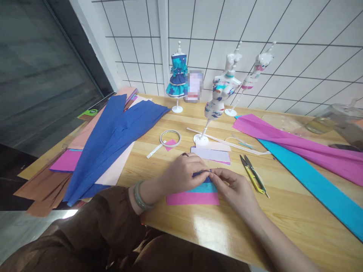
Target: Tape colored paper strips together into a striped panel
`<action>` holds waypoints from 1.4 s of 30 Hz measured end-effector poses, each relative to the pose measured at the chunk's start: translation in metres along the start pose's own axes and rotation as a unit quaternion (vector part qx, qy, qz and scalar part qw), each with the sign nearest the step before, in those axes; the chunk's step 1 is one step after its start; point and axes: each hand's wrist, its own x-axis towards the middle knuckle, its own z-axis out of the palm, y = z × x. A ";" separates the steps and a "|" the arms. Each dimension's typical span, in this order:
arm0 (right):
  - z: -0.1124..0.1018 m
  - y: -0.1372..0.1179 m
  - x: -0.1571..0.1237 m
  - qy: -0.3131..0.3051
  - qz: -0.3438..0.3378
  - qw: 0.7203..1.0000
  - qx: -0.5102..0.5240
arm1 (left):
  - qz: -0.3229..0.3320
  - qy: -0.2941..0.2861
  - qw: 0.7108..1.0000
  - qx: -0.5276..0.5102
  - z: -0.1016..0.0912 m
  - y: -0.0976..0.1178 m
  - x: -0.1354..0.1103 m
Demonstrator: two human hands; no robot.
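Near the table's front edge lies a layered strip of crepe paper [195, 199], pink at the bottom, then turquoise, then dark blue at the top. My left hand [187, 172], with a bangle on its wrist, rests over the upper part and pinches the blue edge. Thumb and finger of my right hand [227, 181] pinch the same edge close beside the left fingertips. Part of the blue layer is hidden under my fingers. Just beyond my hands lies a pale lilac paper piece [211, 155].
Yellow thread snips [252, 173] lie to the right, near turquoise paper [309, 181] and pink paper [272, 136]. A tape roll [170, 139] sits left of a bare mannequin [219, 94]. Behind stands a dressed mannequin [178, 75]. Blue paper [110, 139] covers the left side.
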 end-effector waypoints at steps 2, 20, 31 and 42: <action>0.001 0.000 0.000 -0.001 0.000 1.000 -0.003 | -0.002 0.003 1.000 0.007 0.001 -0.001 0.000; 0.001 0.001 -0.001 0.003 0.002 1.000 0.001 | 0.002 0.004 1.000 0.024 0.001 -0.001 -0.001; 0.001 -0.005 0.000 0.015 0.003 1.000 0.007 | -0.002 -0.003 1.000 0.018 0.000 0.000 0.000; 0.000 -0.002 -0.001 0.003 0.002 1.000 0.000 | 0.005 0.002 1.000 0.021 0.001 -0.002 0.000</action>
